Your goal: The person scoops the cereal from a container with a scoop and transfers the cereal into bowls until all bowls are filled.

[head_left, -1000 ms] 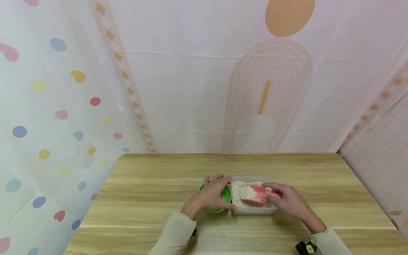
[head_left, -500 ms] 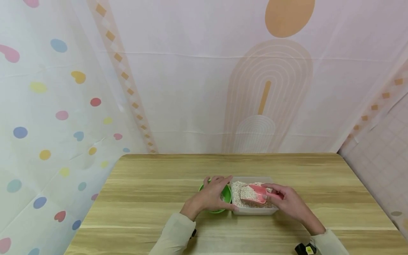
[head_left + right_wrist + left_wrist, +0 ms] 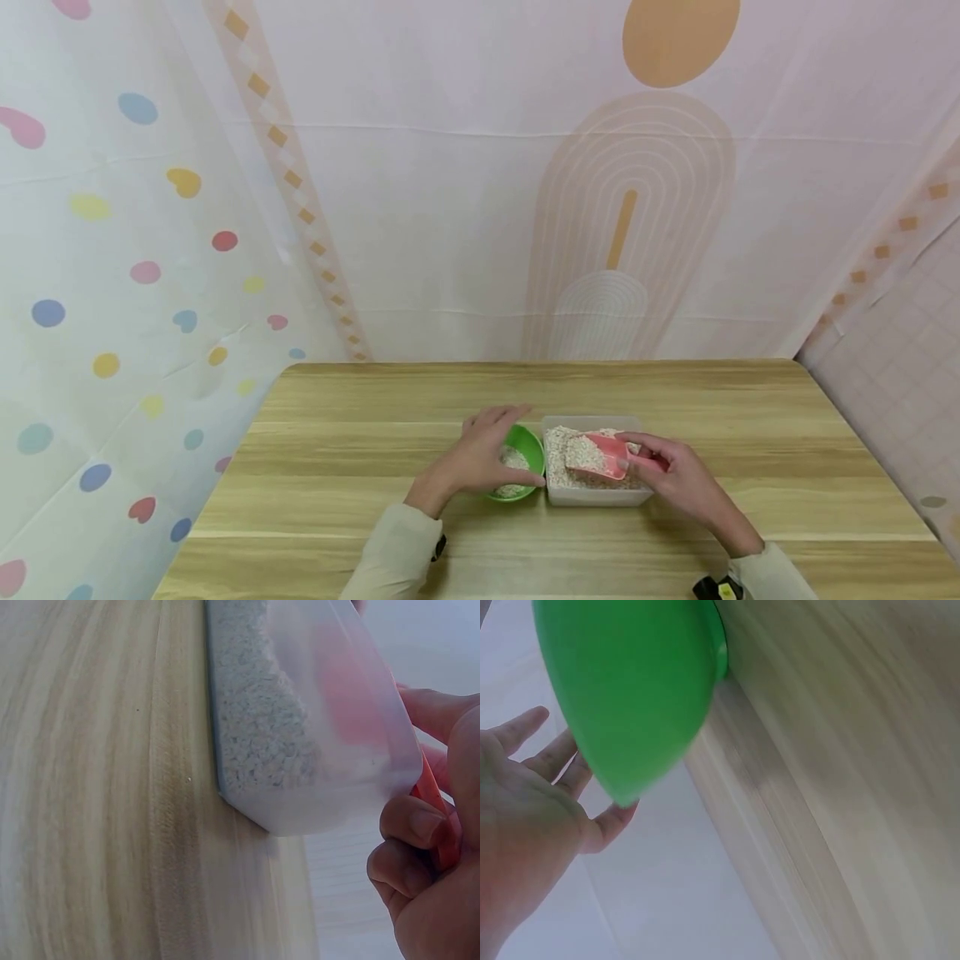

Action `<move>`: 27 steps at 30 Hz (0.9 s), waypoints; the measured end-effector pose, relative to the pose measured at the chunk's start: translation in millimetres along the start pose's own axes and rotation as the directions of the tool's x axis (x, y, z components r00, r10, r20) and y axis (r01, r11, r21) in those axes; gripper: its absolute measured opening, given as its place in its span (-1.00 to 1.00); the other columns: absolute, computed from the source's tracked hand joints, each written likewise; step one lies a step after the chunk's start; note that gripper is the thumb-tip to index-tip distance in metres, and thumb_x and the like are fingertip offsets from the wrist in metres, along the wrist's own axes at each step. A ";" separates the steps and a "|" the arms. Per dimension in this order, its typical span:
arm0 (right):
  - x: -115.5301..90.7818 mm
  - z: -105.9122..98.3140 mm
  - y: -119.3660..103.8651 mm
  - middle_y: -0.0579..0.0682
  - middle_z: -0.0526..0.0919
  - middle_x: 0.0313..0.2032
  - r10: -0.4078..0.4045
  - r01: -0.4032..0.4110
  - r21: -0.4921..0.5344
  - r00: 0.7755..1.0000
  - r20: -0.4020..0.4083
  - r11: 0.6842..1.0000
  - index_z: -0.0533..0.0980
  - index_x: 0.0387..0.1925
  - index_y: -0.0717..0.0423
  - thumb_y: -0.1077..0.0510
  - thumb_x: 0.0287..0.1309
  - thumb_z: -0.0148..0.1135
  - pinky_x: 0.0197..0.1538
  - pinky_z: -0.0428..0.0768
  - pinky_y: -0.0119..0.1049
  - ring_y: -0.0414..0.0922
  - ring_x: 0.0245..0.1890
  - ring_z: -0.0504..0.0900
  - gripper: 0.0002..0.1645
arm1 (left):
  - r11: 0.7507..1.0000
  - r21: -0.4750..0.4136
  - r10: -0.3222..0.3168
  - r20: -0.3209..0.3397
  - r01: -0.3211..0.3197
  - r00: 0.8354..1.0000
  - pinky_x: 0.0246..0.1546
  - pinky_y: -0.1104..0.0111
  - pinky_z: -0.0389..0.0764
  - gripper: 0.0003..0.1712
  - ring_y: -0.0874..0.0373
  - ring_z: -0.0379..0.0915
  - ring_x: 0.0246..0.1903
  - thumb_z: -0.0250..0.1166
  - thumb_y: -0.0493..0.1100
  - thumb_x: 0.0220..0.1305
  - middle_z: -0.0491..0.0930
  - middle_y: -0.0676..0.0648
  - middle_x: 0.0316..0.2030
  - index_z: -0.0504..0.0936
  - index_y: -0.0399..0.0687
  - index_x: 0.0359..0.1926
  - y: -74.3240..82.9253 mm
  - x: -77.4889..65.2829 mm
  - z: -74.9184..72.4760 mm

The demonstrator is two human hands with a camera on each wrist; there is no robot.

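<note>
My right hand [image 3: 686, 479] grips the handle of a pink scoop [image 3: 615, 455] heaped with pale oat-like flakes. The scoop is inside a translucent rectangular tub [image 3: 600, 498], over more of the same flakes [image 3: 558, 454]. In the right wrist view, curled fingers wrap the scoop's handle [image 3: 448, 844] beside the tub's end wall. Left of the tub stands a green bowl [image 3: 534, 450] with some flakes inside. Spread over the bowl's left side is my left hand [image 3: 480, 454], partly hiding it. The left wrist view has its loosely extended fingers [image 3: 551, 756] close by the bowl's rim.
Bowl and tub stand side by side on a wood-grain table [image 3: 360, 467]. A printed cloth backdrop [image 3: 435, 208] rises behind the table's far edge, with more patterned cloth to the left and right.
My left hand has shifted left, away from the tub's edge, uncovering more of the bowl and the flakes in it. The loaded scoop and my right hand have barely moved.
</note>
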State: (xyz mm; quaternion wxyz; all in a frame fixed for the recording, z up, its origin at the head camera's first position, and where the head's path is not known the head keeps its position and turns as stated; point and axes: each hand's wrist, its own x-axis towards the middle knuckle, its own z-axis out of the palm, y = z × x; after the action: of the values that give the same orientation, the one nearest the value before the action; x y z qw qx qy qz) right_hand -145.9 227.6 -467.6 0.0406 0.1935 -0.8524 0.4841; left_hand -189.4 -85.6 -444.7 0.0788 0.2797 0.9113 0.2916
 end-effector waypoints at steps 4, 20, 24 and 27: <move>-0.3 0.6 3.0 -0.14 0.55 -0.55 0.000 0.000 0.011 1.000 -0.008 1.000 0.59 0.09 0.26 0.23 0.24 0.33 -0.60 0.36 -0.45 -0.40 -0.64 0.29 -0.61 | 0.999 -0.040 -0.006 -0.031 0.004 1.000 0.41 -0.18 -0.02 0.19 -0.17 0.06 0.43 0.49 0.36 -0.04 0.26 -0.16 0.43 0.16 0.09 0.52 -8.3 -7.6 -6.0; -3.6 1.2 6.9 -0.13 0.54 -0.55 -0.021 0.023 0.047 0.999 -0.046 0.999 0.60 0.09 0.18 0.24 0.26 0.30 -0.60 0.34 -0.41 -0.41 -0.63 0.25 -0.64 | 0.970 -0.233 -0.074 -0.018 0.068 0.997 0.35 -0.18 0.19 0.24 -0.10 0.24 0.35 0.51 0.28 0.00 0.29 -0.16 0.40 0.04 0.02 0.56 -45.2 -42.0 -11.4; -4.0 1.0 5.6 -0.09 0.55 -0.54 -0.018 0.020 0.055 0.999 -0.047 0.998 0.59 0.10 0.19 0.25 0.26 0.29 -0.61 0.33 -0.41 -0.41 -0.63 0.24 -0.63 | 0.958 -0.277 -0.071 0.023 0.075 0.997 0.35 -0.13 0.22 0.28 -0.04 0.31 0.30 0.52 0.25 0.00 0.36 -0.14 0.32 -0.04 0.01 0.57 -49.6 -46.3 -9.2; -4.3 1.0 6.0 -0.09 0.54 -0.54 -0.012 0.015 0.061 0.999 -0.046 0.998 0.59 0.10 0.19 0.25 0.26 0.29 -0.62 0.32 -0.41 -0.41 -0.64 0.23 -0.63 | 0.947 -0.308 -0.076 0.047 0.087 0.996 0.35 -0.11 0.22 0.31 -0.01 0.32 0.28 0.53 0.23 0.00 0.40 -0.11 0.27 -0.09 0.07 0.58 -51.1 -47.8 -7.6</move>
State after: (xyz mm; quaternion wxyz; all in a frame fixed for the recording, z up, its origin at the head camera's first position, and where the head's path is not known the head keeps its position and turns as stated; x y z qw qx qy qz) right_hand -144.1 230.8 -474.1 0.0571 0.1895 -0.8345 0.5142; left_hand -175.6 -150.3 -468.8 0.1494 0.2311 0.8635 0.4227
